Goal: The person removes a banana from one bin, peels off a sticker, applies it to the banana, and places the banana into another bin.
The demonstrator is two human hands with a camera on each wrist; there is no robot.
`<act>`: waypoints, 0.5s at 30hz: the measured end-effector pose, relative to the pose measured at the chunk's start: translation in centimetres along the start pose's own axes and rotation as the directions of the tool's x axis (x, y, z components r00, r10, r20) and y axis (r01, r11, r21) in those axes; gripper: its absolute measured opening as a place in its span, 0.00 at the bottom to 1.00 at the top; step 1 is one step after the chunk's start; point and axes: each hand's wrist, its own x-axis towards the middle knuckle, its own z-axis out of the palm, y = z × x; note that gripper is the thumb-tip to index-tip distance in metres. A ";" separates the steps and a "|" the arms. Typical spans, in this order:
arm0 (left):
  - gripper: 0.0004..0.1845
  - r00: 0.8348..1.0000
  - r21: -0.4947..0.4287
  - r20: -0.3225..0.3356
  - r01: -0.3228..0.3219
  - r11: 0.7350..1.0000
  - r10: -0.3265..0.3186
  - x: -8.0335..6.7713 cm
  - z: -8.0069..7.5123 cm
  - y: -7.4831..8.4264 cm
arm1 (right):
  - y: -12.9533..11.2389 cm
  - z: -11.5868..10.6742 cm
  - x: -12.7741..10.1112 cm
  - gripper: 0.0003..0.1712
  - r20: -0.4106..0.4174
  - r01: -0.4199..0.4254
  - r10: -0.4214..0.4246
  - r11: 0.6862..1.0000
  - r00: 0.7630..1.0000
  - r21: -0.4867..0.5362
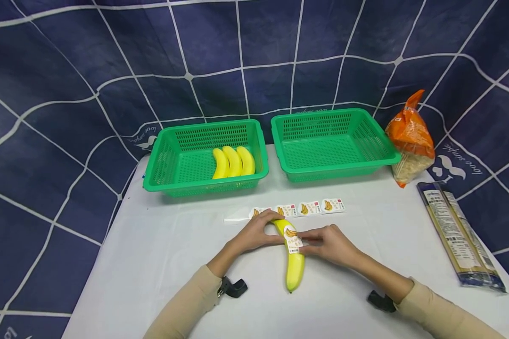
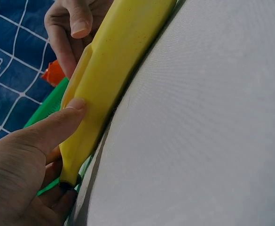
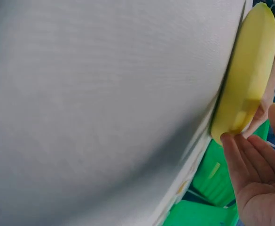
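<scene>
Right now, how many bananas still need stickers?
One banana is in hand: the left hand steadies it while the right hand presses a sticker on. Three bananas already lie in the left basket; whether they carry stickers cannot be seen. The sticker strip has more.

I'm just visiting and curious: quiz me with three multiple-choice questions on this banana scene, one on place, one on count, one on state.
1. Where do the three bananas lie?
A. left basket
B. right basket
C. on the table

2. How many stickers remain on the strip?
A. one
B. four
C. seven

3. What is on the banana between the hands?
A. nothing
B. a rubber band
C. a sticker

Answers: 1 A, they rest in the left green one. 2 B, four show in a row. 3 C, the right hand presses it while the left hand steadies the fruit.
</scene>
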 end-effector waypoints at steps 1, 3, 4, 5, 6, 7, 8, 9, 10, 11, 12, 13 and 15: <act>0.33 1.000 0.002 0.000 0.001 1.000 -0.001 0.0 0.0 0.0 | 0.1 0.0 0.0 0.25 0.008 -0.006 0.006 1.000 1.000 0.022; 0.33 1.000 0.005 0.000 0.002 1.000 -0.002 0.0 0.1 0.0 | 0.2 0.0 -0.1 0.25 0.020 -0.019 0.017 0.998 1.000 0.065; 0.33 1.000 0.004 0.001 0.004 1.000 -0.004 0.0 0.1 0.0 | 0.3 0.0 -0.1 0.25 0.023 -0.023 0.021 0.996 1.000 0.082; 0.33 1.000 0.005 0.001 0.005 1.000 -0.005 0.0 0.1 0.0 | 0.3 0.0 -0.2 0.25 0.024 -0.026 0.024 0.995 0.999 0.092; 0.33 1.000 0.008 0.002 0.006 1.000 -0.006 0.0 0.1 0.1 | 0.4 0.0 -0.3 0.25 0.023 -0.027 0.025 0.995 0.999 0.100; 0.33 1.000 0.009 0.003 0.007 1.000 -0.007 0.0 0.1 0.1 | 0.4 0.0 -0.4 0.25 0.022 -0.027 0.024 0.994 0.999 0.104; 0.33 1.000 0.009 0.004 0.008 1.000 -0.008 0.0 0.1 0.1 | 0.5 0.0 -0.5 0.24 0.021 -0.026 0.024 0.994 0.999 0.106; 0.33 1.000 0.008 0.003 0.008 1.000 -0.008 0.0 0.1 0.1 | 0.5 0.0 -0.6 0.23 0.021 -0.026 0.023 0.994 1.000 0.107; 0.33 1.000 0.008 0.003 0.008 1.000 -0.008 0.0 0.1 0.1 | 0.5 0.0 -0.8 0.22 0.019 -0.023 0.021 0.994 1.000 0.106; 0.33 1.000 0.008 0.003 0.007 1.000 -0.007 0.0 0.1 0.1 | 0.5 0.0 -0.9 0.21 0.018 -0.019 0.017 0.994 1.000 0.104; 0.33 1.000 0.010 0.002 0.005 1.000 -0.005 0.0 0.1 0.1 | 0.5 0.0 -1.0 0.21 0.018 -0.013 0.012 0.995 1.000 0.100; 0.33 1.000 0.009 0.002 0.004 1.000 -0.004 0.0 0.1 0.1 | 0.5 0.0 -1.1 0.21 0.021 -0.008 0.006 0.996 1.000 0.094; 0.33 1.000 0.010 0.000 0.000 1.000 0.000 0.0 0.1 0.0 | 0.4 -0.1 -1.3 0.22 0.024 0.007 -0.009 0.997 1.000 0.078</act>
